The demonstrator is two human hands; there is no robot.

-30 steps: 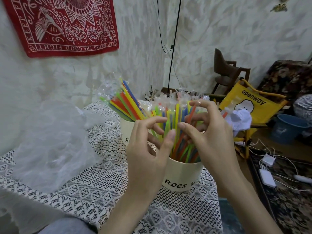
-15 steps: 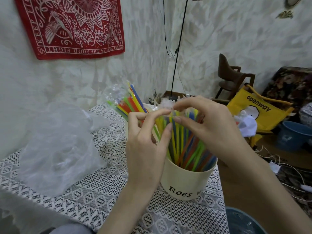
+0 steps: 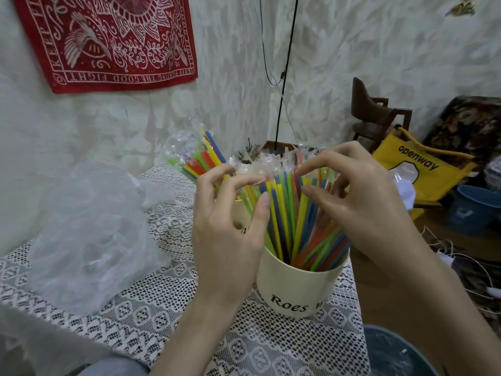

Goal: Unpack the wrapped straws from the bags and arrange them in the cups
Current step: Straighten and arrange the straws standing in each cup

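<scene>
A cream cup (image 3: 295, 289) lettered "Roes" stands on the lace tablecloth (image 3: 168, 308), full of colourful wrapped straws (image 3: 287, 221) that fan upward. My left hand (image 3: 230, 234) curls round the left side of the bunch, thumb pressed on the straws and fingertips at the clear wrapper tips. From the right, my right hand (image 3: 360, 204) pinches the straw tops between index finger and thumb. A second cream cup (image 3: 240, 210) stands behind, mostly hidden by my left hand, and its straws (image 3: 200, 158) lean to the left.
A crumpled clear plastic bag (image 3: 92, 234) lies on the table at the left. The table's right edge runs just past the near cup. Beyond it are a blue basin (image 3: 393, 354), a yellow bag (image 3: 423, 166), a chair (image 3: 376, 115) and floor cables.
Both hands have closed in on the straw tops in the near cup. The fingers, spread apart a second ago, now gather the bunch closer together and more upright.
</scene>
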